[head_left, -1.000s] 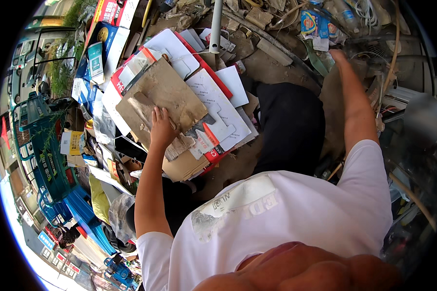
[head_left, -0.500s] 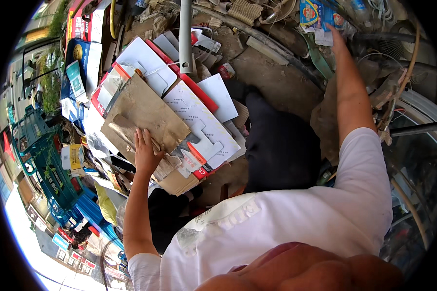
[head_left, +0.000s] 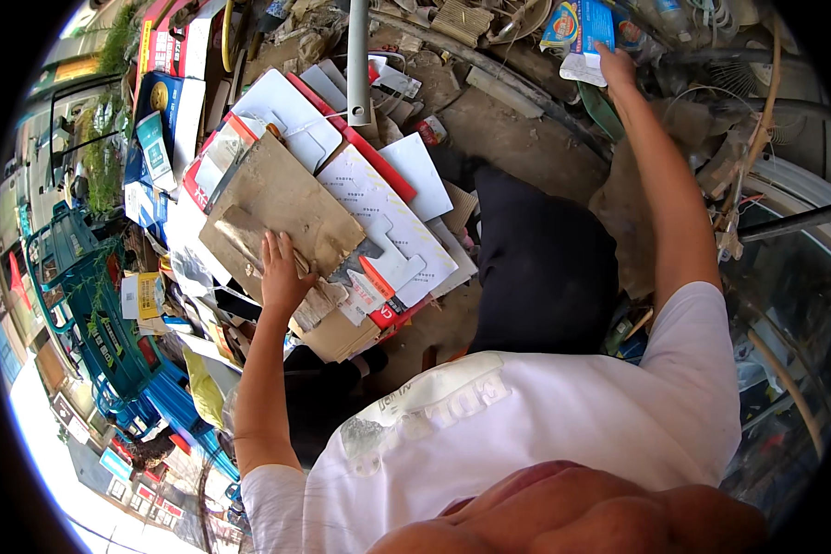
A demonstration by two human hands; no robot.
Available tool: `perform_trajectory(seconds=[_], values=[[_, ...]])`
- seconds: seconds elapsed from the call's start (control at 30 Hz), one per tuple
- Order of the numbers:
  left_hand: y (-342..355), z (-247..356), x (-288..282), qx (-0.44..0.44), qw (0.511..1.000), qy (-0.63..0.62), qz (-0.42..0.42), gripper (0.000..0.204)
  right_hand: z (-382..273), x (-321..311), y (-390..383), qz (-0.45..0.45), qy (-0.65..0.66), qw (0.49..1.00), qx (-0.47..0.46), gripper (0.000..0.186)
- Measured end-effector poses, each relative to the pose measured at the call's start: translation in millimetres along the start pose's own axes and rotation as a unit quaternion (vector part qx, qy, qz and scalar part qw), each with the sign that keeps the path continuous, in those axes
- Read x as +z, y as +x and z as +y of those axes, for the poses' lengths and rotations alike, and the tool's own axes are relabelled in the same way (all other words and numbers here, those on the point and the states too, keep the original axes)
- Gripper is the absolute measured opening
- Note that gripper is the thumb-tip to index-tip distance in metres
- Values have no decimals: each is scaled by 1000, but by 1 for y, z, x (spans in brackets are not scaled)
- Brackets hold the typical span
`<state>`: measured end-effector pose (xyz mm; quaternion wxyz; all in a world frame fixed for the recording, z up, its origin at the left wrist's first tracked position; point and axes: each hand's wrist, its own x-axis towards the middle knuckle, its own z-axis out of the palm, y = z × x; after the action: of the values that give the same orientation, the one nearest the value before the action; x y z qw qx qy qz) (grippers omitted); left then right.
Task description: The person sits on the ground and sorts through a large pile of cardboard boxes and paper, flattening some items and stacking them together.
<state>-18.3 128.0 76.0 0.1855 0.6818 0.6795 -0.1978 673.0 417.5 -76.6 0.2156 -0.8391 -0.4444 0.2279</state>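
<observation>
Cardboard point(head_left: 291, 189) is best steadied lightly by the spread left hand point(head_left: 284, 275); the packet point(head_left: 582, 32) is pinched edgewise by the right hand point(head_left: 618, 69).

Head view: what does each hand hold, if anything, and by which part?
The right hand appears to hold the blue packaging by its right edge; the left hand lies on brown cardboard, apparently not gripping.

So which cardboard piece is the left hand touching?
The dirty brown sheet on top, under the left hand; the white sheets beside it are untouched.
</observation>
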Motion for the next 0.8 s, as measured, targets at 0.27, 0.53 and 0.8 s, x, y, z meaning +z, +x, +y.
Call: perform_trajectory(seconds=[0.27,0.53,0.8], values=[[-8,-6,0,-27,1000,-9,-4,103,-119,-91,-114,-127,356,904,201,34],[-14,-5,4,-51,995,-67,59,101,-279,-113,-239,-460,322,827,-25,42],[-52,-49,18,-110,787,-468,387,43,-380,-12,-417,-585,213,756,-202,44]])
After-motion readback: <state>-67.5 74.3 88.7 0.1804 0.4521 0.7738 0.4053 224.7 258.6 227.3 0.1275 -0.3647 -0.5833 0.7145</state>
